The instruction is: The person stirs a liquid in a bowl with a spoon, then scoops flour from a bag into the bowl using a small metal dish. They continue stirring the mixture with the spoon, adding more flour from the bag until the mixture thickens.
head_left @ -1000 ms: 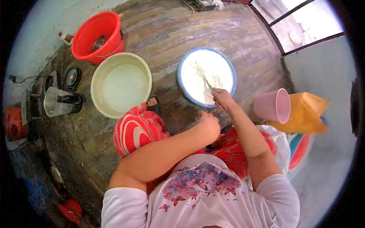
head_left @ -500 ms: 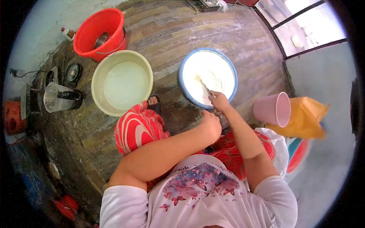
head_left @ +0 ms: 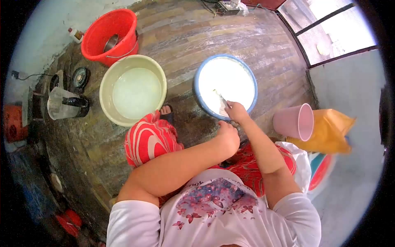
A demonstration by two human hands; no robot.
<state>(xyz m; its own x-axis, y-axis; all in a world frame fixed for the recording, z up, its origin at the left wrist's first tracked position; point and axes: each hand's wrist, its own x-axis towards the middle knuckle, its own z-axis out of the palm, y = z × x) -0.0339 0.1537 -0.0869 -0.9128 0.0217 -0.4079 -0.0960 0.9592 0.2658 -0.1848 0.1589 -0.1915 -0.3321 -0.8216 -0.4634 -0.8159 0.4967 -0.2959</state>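
A blue-rimmed basin point(head_left: 252, 73) filled with a bright white substance stands on the floor in front of me. My right hand point(head_left: 237, 112) is closed around a slim metal utensil point(head_left: 222, 101) at the basin's near edge. The utensil's far end is at the white substance point(head_left: 230, 78); glare hides whether it is a spoon or a knife. Just below the rim, my left hand point(head_left: 227, 135) has its fingers curled in, and whatever they may hold is hidden. That forearm lies across my red patterned trousers point(head_left: 150, 138).
Left of the blue-rimmed basin stand a cream tub point(head_left: 163, 74) with cloudy liquid and a red bucket point(head_left: 108, 24) with a metal vessel inside. A clear jug point(head_left: 57, 105) is farther left. At right are a pink bucket point(head_left: 288, 121) and a yellow bag point(head_left: 331, 129).
My right hand and the utensil have shifted slightly toward me, the utensil's tip also a little left. My left hand stays nearly where it was.
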